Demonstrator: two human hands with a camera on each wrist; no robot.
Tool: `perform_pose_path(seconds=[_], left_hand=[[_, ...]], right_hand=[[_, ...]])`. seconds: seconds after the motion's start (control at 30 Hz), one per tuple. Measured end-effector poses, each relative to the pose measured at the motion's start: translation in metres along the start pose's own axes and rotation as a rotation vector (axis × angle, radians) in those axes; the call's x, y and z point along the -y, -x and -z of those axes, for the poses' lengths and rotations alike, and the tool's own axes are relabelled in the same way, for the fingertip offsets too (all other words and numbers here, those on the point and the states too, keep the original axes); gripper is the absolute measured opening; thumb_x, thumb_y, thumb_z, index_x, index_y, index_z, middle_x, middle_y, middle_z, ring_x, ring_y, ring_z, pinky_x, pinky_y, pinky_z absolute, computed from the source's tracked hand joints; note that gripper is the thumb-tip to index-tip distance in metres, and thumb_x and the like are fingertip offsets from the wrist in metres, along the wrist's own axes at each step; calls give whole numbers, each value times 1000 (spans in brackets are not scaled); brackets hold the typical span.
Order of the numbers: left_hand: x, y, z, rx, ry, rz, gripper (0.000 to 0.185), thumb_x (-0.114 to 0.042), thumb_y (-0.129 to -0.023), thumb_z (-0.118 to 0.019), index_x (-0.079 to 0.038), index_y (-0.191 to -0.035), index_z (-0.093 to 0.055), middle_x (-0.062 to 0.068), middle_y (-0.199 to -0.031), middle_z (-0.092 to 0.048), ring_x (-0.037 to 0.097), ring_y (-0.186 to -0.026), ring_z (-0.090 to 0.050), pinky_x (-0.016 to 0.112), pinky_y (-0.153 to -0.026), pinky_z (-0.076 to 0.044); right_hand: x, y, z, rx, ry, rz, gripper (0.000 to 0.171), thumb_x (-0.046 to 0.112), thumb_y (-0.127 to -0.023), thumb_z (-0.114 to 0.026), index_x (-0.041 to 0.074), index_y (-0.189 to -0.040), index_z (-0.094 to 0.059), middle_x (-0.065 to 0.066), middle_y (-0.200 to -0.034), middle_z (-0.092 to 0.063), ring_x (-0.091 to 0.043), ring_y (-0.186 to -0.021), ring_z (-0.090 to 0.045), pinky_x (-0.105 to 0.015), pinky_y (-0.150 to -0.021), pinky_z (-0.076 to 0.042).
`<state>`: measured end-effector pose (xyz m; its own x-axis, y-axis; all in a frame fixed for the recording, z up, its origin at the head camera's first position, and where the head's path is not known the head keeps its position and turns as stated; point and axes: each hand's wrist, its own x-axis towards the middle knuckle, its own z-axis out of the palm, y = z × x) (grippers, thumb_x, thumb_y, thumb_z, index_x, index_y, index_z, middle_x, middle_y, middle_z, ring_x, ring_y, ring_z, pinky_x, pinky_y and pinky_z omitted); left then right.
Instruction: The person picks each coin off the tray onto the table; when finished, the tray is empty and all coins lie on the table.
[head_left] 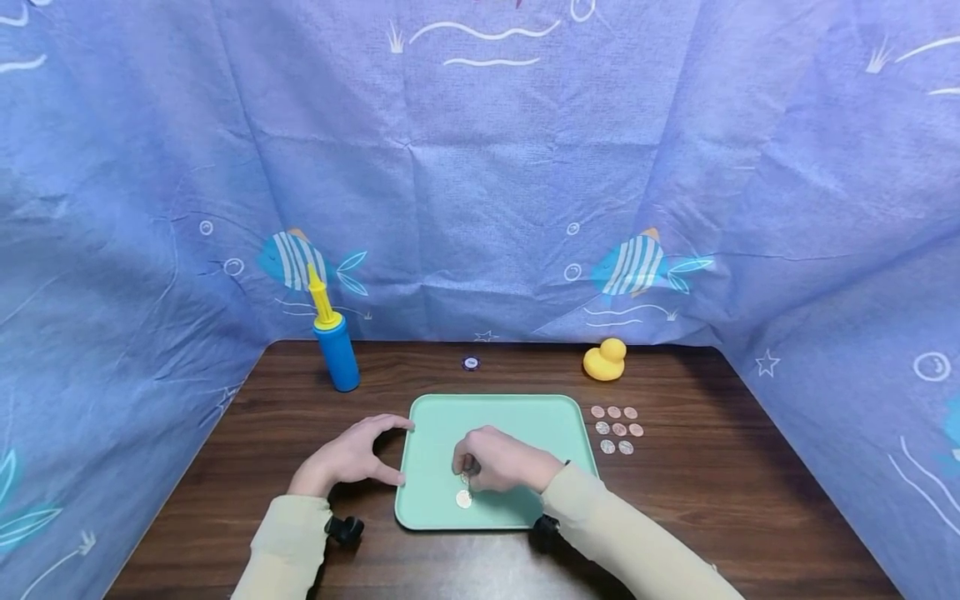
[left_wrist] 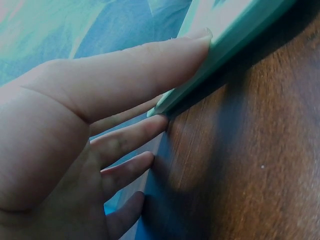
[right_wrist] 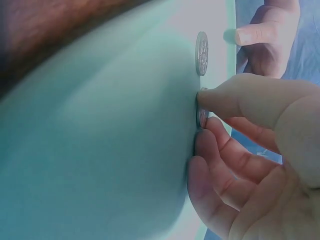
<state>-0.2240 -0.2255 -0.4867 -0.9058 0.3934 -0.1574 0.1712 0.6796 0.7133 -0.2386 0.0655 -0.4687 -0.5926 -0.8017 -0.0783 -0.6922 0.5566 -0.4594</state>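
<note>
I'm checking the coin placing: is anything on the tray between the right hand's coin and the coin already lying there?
Nothing visible: the right hand pinches a coin at the green tray, with bare tray between it and the lying coin.

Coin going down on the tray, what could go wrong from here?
1. The right hand pinches a coin close to the coin already lying on the tray; setting it down might knock that one out of place.
2. The left hand only rests its fingertips against the tray edge, so a push could slide it toward the loose coins on the table.
</note>
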Motion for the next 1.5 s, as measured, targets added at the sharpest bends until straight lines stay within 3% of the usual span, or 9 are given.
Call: perform_pose_path(seconds=[0.63, 0.9, 1.07, 1.5], left_hand=[[-5, -4, 2, 9, -6, -9, 80, -33, -78, -95, -16, -148, -59, 15, -158, -48, 43, -148, -39, 67, -116, -36], [-4, -5, 3, 6, -6, 0, 81, -36, -77, -95, -17, -148, -59, 13, -158, -49, 41, -148, -40, 66, -116, -37], [-3, -5, 3, 5, -7, -1, 81, -35, -77, -95, -16, -147, -59, 13, -157, -50, 41, -148, -41, 66, -116, -37], [2, -2, -1, 11, -13, -2, 80, -37, -77, -95, -17, -147, -60, 13, -156, -50, 41, -148, -40, 67, -116, -35]], right_hand=[[-9, 2, 5, 34, 9, -26, 19, -2, -84, -78, 15, -91, -74, 10, -83, -66, 0, -78, -58, -15, -73, -51], [-11, 10, 2, -61, 62, 112, 16, -2, -91, -73, 14, -93, -73, 6, -83, -66, -3, -74, -54, -15, -71, -47], [-15, 20, 3, -117, 31, 151, 13, 1, -94, -76, 13, -92, -73, 5, -81, -65, -3, -73, -50, -16, -70, -46], [-47, 61, 22, -242, -128, 86, 13, 0, -90, -79, 11, -92, -74, 2, -92, -75, -5, -87, -70, -22, -81, -59]])
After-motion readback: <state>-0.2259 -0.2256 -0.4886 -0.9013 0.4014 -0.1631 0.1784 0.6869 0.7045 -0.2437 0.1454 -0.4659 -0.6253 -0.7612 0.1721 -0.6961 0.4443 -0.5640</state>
